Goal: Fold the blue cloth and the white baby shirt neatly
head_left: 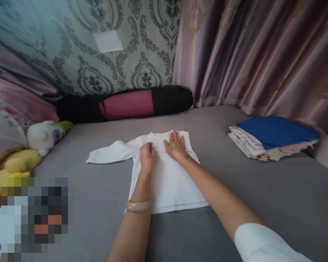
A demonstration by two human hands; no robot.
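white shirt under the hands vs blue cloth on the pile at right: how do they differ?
The white shirt lies spread on the grey bed, one sleeve out to the side; the blue cloth is folded compact. The white shirt lies alone with both hands on it, left hand, right hand; the blue cloth tops a folded stack, untouched. Both lie flat.

Folded clothes stack point(270, 142) (blue on top), plush toys point(43, 136), black-pink bolster point(125, 103).
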